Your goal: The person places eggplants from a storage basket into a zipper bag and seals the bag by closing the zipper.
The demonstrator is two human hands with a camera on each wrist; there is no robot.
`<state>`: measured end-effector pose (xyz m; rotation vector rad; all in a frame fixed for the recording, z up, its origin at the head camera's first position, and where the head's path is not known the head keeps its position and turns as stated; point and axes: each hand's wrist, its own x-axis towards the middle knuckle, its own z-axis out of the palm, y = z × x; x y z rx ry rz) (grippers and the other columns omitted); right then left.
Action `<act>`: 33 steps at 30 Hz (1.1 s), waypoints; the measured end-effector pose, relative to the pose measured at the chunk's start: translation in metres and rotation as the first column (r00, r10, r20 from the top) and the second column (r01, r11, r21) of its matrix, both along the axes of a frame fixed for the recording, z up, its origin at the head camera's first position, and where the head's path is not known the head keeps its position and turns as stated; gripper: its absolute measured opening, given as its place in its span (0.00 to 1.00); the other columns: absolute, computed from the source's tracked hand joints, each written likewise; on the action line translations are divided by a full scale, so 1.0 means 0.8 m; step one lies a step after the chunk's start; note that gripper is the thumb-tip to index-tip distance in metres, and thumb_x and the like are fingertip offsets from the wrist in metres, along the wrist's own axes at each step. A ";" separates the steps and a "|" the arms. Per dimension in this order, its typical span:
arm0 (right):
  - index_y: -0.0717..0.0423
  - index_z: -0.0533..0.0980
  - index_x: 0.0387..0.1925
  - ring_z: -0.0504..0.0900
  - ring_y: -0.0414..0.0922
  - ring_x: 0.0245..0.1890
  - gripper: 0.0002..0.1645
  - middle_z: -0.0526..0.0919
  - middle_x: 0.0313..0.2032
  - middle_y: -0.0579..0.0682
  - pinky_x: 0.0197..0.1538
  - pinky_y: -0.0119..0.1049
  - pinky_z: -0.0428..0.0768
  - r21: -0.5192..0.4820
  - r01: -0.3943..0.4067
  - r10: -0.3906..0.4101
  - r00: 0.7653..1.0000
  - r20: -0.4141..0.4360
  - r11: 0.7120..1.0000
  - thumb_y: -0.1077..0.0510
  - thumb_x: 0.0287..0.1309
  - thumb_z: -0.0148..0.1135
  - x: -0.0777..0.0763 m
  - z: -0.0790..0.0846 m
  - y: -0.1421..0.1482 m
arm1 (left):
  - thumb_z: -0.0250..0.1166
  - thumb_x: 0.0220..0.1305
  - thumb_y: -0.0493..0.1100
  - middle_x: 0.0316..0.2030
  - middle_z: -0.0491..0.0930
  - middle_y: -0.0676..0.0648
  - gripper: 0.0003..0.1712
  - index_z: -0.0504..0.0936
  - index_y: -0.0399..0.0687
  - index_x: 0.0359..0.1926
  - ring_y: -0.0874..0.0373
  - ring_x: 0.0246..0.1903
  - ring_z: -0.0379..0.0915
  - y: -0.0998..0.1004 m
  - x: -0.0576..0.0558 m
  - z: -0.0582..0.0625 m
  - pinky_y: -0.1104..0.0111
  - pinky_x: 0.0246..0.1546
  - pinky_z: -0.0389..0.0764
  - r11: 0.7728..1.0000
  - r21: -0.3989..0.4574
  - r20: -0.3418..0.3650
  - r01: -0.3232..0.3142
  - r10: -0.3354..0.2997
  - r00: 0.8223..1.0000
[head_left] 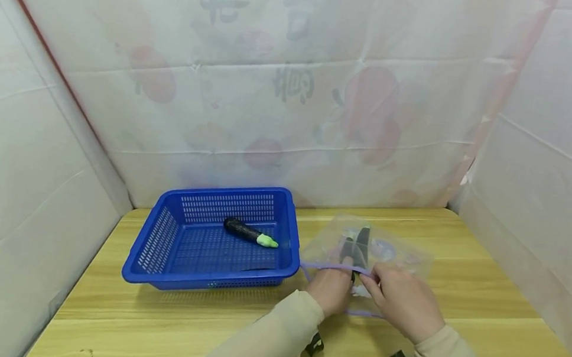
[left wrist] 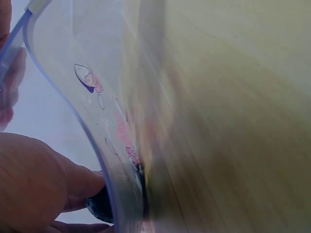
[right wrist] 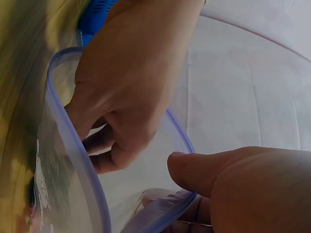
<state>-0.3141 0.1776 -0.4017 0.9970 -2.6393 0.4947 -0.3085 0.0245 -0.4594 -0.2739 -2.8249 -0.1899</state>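
Note:
A clear plastic zip bag with a lilac rim lies on the table, its mouth held apart. Dark eggplants show through its film. My left hand reaches in through the mouth. In the left wrist view, that hand's thumb and fingers grip the dark rounded end of an eggplant, partly hidden by the bag's rim. My right hand pinches the opposite edge of the mouth; in the right wrist view its thumb lies over the lilac rim and its fingers are under it.
Left of the bag stands a blue plastic basket with slotted walls. One eggplant with a pale green stem end lies inside it. White printed sheets wall the wooden table at the back and both sides.

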 end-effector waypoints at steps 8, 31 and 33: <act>0.45 0.66 0.18 0.58 0.35 0.11 0.17 0.61 0.12 0.38 0.13 0.31 0.58 -0.005 -0.026 0.026 0.999 -0.039 1.000 0.47 0.58 0.58 0.003 0.001 -0.001 | 0.67 0.53 0.51 0.16 0.69 0.56 0.27 0.64 0.44 0.46 0.64 0.20 0.71 0.003 -0.003 -0.003 0.73 0.20 0.71 0.994 0.074 0.089 -0.077 0.070 0.994; 0.45 0.65 0.17 0.59 0.36 0.12 0.18 0.61 0.12 0.39 0.15 0.32 0.59 0.014 -0.020 0.021 0.998 -0.058 1.000 0.48 0.58 0.58 0.007 0.001 -0.004 | 0.66 0.51 0.40 0.34 0.70 0.50 0.18 0.69 0.47 0.41 0.59 0.32 0.69 0.023 -0.032 -0.002 0.71 0.28 0.72 0.957 0.215 0.189 -0.197 0.157 0.969; 0.45 0.65 0.17 0.59 0.36 0.12 0.18 0.61 0.12 0.39 0.15 0.32 0.59 0.015 -0.017 0.017 0.998 -0.054 1.000 0.48 0.59 0.58 0.007 0.001 -0.004 | 0.67 0.50 0.40 0.35 0.71 0.49 0.18 0.69 0.46 0.41 0.59 0.33 0.70 0.024 -0.034 -0.002 0.71 0.29 0.72 0.959 0.209 0.180 -0.192 0.156 0.971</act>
